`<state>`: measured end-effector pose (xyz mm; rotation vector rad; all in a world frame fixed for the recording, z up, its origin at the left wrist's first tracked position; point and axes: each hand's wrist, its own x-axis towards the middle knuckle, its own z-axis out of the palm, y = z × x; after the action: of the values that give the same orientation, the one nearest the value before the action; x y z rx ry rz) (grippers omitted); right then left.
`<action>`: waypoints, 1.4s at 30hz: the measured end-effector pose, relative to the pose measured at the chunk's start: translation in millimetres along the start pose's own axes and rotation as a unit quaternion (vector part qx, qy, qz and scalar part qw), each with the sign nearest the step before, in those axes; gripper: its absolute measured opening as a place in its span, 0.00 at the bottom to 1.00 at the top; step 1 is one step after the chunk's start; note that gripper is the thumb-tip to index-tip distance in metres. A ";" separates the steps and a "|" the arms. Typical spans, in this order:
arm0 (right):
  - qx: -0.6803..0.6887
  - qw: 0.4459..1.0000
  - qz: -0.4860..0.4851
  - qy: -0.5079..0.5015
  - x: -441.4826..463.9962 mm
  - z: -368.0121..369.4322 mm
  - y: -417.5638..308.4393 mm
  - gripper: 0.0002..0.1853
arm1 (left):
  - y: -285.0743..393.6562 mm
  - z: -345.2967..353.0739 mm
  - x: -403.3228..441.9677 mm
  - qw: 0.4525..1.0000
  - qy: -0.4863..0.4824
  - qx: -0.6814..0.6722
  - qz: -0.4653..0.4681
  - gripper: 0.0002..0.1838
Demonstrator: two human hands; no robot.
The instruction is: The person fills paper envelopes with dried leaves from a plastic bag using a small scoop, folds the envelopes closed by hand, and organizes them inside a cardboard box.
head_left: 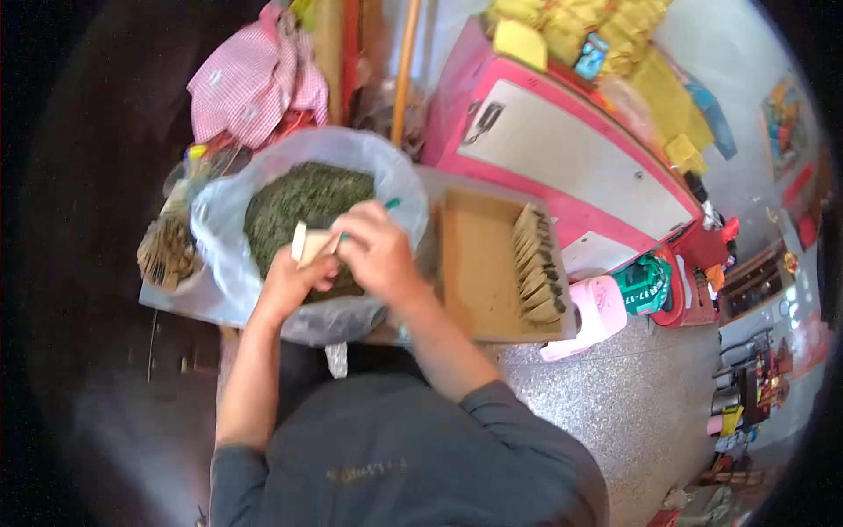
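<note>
My left hand (294, 279) is closed around a small cream paper packet (318, 249), held upright over a plastic-lined tub. At the packet's mouth, my right hand (379, 250) is closed on a thin green-ended tool (392, 203) whose working end I cannot make out. Below both hands lies a heap of dried green leaves (303, 193) inside the clear plastic liner (219, 224). To the right stands an open cardboard box (479, 263), with a row of packets with dark tops (537, 268) along its right side.
A fanned stack of brown paper packets (167, 253) sits left of the tub. Behind are a pink checked cloth (255, 83), a wooden pole (406, 70) and a pink-and-white cabinet (571, 149). A pink plastic stool (590, 316) stands on the speckled floor (606, 404).
</note>
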<state>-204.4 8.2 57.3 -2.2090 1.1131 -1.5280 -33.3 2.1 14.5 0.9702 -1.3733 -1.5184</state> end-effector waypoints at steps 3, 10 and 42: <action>0.066 0.992 0.104 -0.010 -0.5 -5.1 2.6 0.09 | 1.4 -2.8 -5.1 0.986 -0.098 -0.112 -0.075 0.22; 0.191 0.967 0.166 -0.005 4.3 -14.7 10.0 0.09 | 4.7 -1.0 -6.0 0.966 -0.182 -0.177 -0.038 0.24; -0.069 0.995 0.064 0.032 -32.4 -37.9 0.2 0.07 | -10.4 30.7 -1.6 0.989 -0.015 0.089 0.117 0.24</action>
<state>-243.1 38.9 50.8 -2.1404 1.3908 -1.5191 -62.5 14.4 7.1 0.8611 -1.6059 -1.2562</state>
